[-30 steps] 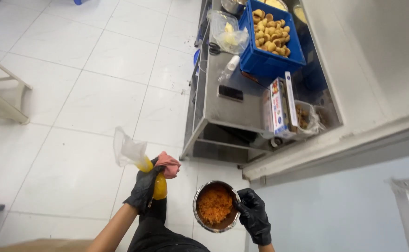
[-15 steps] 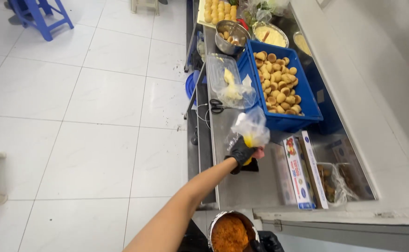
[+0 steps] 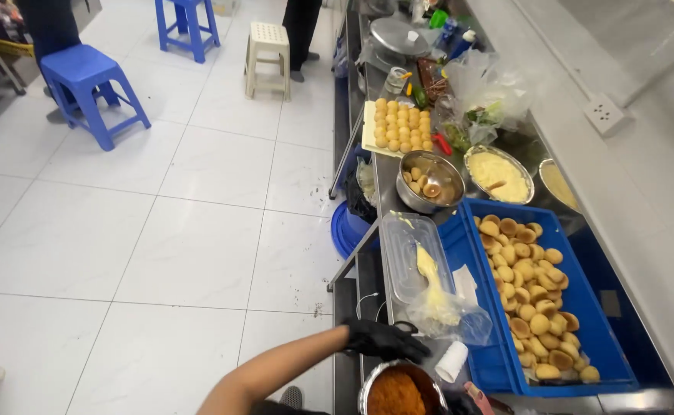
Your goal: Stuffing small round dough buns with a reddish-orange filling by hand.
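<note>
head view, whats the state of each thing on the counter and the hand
left hand: gloved, resting on the piping bag
piping bag: lying flat, partly filled yellow
clear tray: nearly empty
blue crate: holds many buns
steel bowl: full of orange filling

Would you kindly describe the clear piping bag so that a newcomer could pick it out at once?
Start at the long steel counter along the right wall and find the big blue crate of small round buns. The piping bag lies just left of it, beyond the black-gloved left hand. Alone among its neighbours, it is soft crumpled clear plastic streaked with pale yellow filling.
</note>
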